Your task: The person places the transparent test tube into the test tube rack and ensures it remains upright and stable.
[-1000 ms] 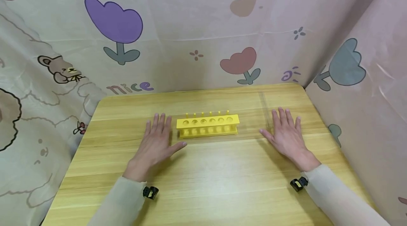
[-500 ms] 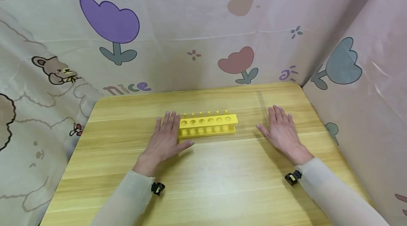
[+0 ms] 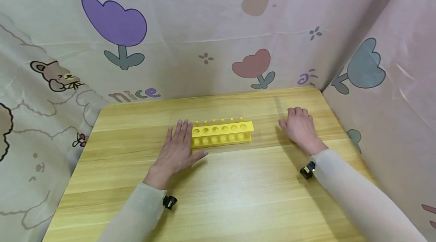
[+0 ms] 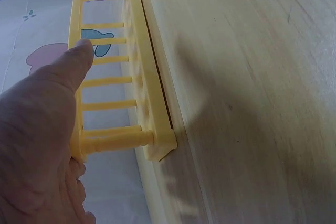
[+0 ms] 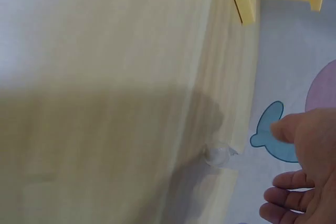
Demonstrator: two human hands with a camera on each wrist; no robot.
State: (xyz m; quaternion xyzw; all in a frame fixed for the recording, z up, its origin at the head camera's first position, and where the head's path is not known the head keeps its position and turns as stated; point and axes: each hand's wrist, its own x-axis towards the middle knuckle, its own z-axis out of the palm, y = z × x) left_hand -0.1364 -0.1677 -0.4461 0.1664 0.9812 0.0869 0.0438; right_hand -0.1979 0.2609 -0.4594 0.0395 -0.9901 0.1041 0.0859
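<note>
A yellow test tube rack (image 3: 222,134) stands mid-table, with a row of round holes and a row of short pegs behind. My left hand (image 3: 175,149) lies against its left end, fingers straight. In the left wrist view, the thumb (image 4: 79,59) stretches along the rack's top bar; whether it touches cannot be told. To the right, a long clear tube (image 3: 278,106) lies on the table, hard to make out. Its round end (image 5: 217,154) shows in the right wrist view. Beside it is my right hand (image 3: 301,128), fingers loosely bent and apart from the thumb, with nothing seen between.
The wood-grain table (image 3: 225,196) reaches back to a patterned curtain (image 3: 190,26), which also hangs along both sides. A small black camera sits on each wrist, the left one (image 3: 169,202) and the right one (image 3: 307,170).
My left hand has moved right, from beside the rack to against its left end. My right hand has shifted slightly forward, and its fingers have gone from straight to bent.
</note>
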